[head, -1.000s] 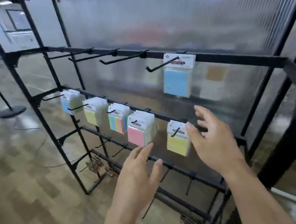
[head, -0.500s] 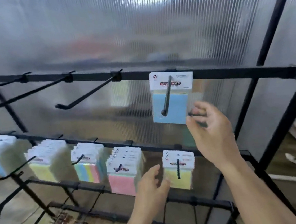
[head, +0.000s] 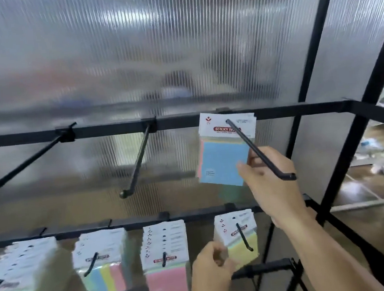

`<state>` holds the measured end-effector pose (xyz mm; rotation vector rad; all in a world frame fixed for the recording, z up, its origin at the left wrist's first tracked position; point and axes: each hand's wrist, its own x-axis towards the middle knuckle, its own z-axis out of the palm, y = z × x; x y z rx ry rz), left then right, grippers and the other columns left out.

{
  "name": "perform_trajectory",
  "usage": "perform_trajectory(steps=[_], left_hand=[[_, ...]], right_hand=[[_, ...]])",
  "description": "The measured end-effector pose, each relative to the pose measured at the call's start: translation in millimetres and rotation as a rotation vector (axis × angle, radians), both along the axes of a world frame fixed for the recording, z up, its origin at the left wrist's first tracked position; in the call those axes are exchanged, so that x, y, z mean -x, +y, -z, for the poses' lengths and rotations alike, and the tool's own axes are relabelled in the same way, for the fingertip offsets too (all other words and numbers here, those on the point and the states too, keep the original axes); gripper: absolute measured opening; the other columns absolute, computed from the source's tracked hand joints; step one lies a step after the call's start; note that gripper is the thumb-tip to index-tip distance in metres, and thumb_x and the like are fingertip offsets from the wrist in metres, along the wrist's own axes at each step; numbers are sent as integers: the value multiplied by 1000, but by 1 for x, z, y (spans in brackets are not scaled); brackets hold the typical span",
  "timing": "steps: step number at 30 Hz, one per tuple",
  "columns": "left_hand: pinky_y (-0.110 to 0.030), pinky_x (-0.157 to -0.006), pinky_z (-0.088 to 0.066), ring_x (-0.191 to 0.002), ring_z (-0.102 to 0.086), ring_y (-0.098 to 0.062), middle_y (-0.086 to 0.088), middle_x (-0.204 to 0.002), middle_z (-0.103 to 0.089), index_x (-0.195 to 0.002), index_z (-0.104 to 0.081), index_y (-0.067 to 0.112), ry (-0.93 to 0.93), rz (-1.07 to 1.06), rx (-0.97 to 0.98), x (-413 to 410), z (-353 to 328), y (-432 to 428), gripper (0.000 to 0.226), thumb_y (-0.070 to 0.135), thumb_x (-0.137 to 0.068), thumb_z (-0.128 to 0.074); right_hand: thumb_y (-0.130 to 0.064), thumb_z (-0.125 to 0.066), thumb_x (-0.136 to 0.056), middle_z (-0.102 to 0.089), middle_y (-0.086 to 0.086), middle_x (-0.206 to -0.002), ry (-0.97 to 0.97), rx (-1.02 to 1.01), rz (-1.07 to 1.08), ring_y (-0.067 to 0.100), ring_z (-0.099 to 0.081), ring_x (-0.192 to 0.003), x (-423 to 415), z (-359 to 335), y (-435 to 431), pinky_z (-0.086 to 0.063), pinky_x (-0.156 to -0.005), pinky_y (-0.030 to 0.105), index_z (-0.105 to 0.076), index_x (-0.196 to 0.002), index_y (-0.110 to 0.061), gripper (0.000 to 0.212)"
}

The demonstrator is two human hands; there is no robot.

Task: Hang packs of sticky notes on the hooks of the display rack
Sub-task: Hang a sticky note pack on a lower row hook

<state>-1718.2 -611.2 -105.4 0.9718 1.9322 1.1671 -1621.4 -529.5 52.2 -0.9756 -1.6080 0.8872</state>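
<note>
My right hand is up at the top row of the display rack, pinching the lower right corner of the blue pack: thumb on the front face, fingers curled behind it. That pack hangs by its white header card on the long hook, far back against the top rail, and it tilts a little to the left. The hook's shaft runs out in front of my right hand and its upturned tip sits just past my knuckles. Two more hooks jut from the same rail to the left.

My left hand is lower, at the middle rail, fingers curled right at the left edge of the yellow pack on the rightmost hook of that row. It is blurred, so I cannot tell whether it grips the pack or only touches it. Further left along this row hang thick stacks: the pink stack, the striped stack and a pale stack at the frame's edge. A ribbed translucent panel stands behind the rack
</note>
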Motion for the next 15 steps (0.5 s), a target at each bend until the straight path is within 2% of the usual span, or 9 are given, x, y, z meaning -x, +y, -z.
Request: perform_trajectory(steps=[3, 5, 7, 9, 11, 13, 15], left_hand=[[-10, -60, -41, -59, -50, -4, 3, -70, -62, -69, -51, 21, -12, 36, -32, 1, 1, 6, 24, 12, -71, -74], [-13, -65, -44, -66, -56, -6, 2, -75, -66, -81, -58, 16, 17, 93, -22, 0, -1, 9, 20, 18, -71, -75], [-15, -69, -46, -72, -59, -8, 0, -83, -69, -97, -63, 15, 22, 138, -42, -3, -3, 11, 27, 21, -72, -74], [-11, -67, -44, -77, -61, -9, 1, -89, -69, -104, -64, 18, 58, 169, -51, -8, -8, 13, 26, 19, -78, -70], [-8, -63, -42, -74, -59, -4, 5, -89, -69, -102, -64, 23, 76, 212, -79, -11, -11, 11, 19, 17, -84, -64], [-7, -62, -40, -68, -53, 0, 5, -89, -68, -95, -65, 27, 59, 261, -120, -12, -17, 6, 15, 15, -86, -61], [-10, -65, -40, -71, -52, -1, 2, -96, -70, -97, -68, 22, 54, 301, -140, -8, -21, -1, 13, 16, -88, -60]], right_hand=[[-22, -73, -84, -69, -5, -85, -47, -33, 91, 9, -67, -77, 4, -5, -9, -52, -66, 26, -64, -90, -21, 11], [-28, -74, -83, -67, -4, -84, -50, -53, 135, 13, -66, -76, 6, -7, -15, -49, -63, 22, -62, -88, -22, 15], [-31, -75, -82, -65, -4, -81, -30, -58, 156, 14, -64, -74, 8, -11, -20, -47, -60, 21, -59, -81, -23, 18], [-27, -73, -84, -63, -3, -75, 34, -11, 108, 17, -62, -72, 8, -15, -24, -48, -60, 28, -57, -78, -21, 18], [-21, -69, -87, -64, -2, -76, 109, 79, 30, 17, -61, -74, 6, -20, -28, -50, -61, 35, -57, -82, -18, 14], [-15, -66, -90, -65, -4, -79, 143, 118, -12, 15, -62, -74, 0, -24, -32, -48, -62, 35, -60, -90, -17, 6], [-12, -62, -92, -71, -2, -87, 178, 143, -53, 18, -68, -83, -4, -26, -37, -52, -69, 37, -67, -96, -17, 8]])
